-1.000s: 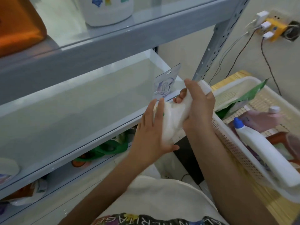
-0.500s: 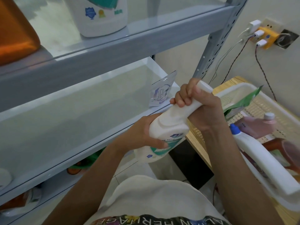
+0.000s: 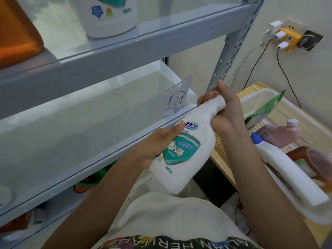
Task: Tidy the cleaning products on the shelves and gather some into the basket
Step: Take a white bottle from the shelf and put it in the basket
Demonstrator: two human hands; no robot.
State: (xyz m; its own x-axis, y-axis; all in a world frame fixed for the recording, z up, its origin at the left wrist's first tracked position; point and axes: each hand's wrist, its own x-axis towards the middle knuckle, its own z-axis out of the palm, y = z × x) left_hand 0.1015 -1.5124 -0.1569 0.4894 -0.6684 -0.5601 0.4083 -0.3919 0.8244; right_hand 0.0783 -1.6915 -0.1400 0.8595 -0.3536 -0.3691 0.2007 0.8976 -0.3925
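the right hand wraps the top of the white bottle, so its cap cannot be seen, and the fingers of the left hand lie out of sight behind the body. the print on it is too blurred to read. the orange container and the white jug are cut off by the picture's edges. a green and orange thing is mostly hidden under the middle shelf. the basket runs off the right edge, where a brown bottle is blurred.
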